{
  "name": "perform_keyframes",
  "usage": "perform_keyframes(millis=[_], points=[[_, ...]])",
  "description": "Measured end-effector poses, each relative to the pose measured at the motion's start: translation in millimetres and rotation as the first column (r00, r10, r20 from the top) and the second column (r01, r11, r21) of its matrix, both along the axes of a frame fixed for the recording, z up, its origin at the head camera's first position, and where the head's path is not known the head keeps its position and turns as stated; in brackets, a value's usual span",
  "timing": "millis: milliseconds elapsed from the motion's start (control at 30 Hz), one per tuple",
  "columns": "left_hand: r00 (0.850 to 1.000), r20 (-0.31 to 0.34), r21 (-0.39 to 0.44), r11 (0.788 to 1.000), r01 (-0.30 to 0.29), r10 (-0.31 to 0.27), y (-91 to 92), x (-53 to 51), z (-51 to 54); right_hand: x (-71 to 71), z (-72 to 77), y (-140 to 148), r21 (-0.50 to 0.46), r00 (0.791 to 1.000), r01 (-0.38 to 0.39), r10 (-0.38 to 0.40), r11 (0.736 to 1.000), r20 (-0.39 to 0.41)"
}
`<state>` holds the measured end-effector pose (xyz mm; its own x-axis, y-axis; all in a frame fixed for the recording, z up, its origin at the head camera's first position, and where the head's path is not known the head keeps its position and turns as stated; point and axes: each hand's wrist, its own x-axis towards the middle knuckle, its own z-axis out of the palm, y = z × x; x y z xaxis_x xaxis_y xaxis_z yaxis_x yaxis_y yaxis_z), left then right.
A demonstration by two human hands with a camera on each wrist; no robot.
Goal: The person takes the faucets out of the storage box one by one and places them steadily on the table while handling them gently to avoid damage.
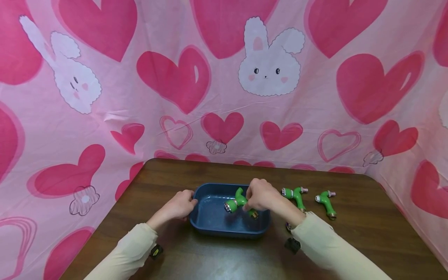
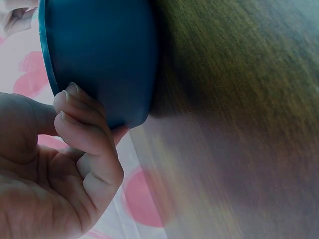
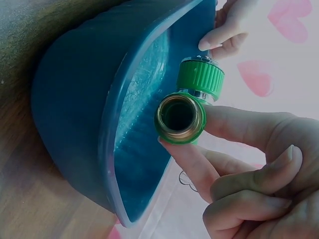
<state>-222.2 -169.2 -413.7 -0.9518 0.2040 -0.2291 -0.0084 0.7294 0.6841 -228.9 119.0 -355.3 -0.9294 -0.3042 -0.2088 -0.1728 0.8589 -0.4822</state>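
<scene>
A dark blue plastic tub [image 1: 231, 234] stands on the wooden table. My left hand [image 1: 180, 204] grips its left end, with curled fingers [image 2: 87, 132] against the outer wall in the left wrist view. Over the tub, my right hand [image 1: 261, 195] pinches a green tap [image 1: 240, 201] between thumb and fingers. The tap has a ribbed green knob [image 3: 201, 77] with a silver end and an open brass-threaded mouth [image 3: 179, 118] facing the right wrist camera. Part of its body is hidden by my fingers.
Right of the tub lie another green tap with a knob [image 1: 295, 194] and a green tap without a knob [image 1: 326, 203]. A small shiny piece [image 1: 288, 226] shows partly beside my right wrist. A pink heart-patterned cloth [image 1: 224, 101] hangs behind the table [image 1: 168, 171].
</scene>
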Motion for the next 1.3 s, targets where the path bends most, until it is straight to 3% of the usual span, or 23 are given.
perform_keyframes(millis=[867,1300], points=[[1.000,-0.003,-0.002,1.000,-0.004,0.004,-0.1,-0.7,-0.7,3.5,-4.0,20,0.004,0.998,-0.005,0.005,1.000,-0.058],[1.000,-0.013,-0.004,1.000,0.008,-0.008,-0.5,-0.7,-1.7,8.8,4.5,28,-0.014,0.998,0.005,-0.006,1.000,-0.067]])
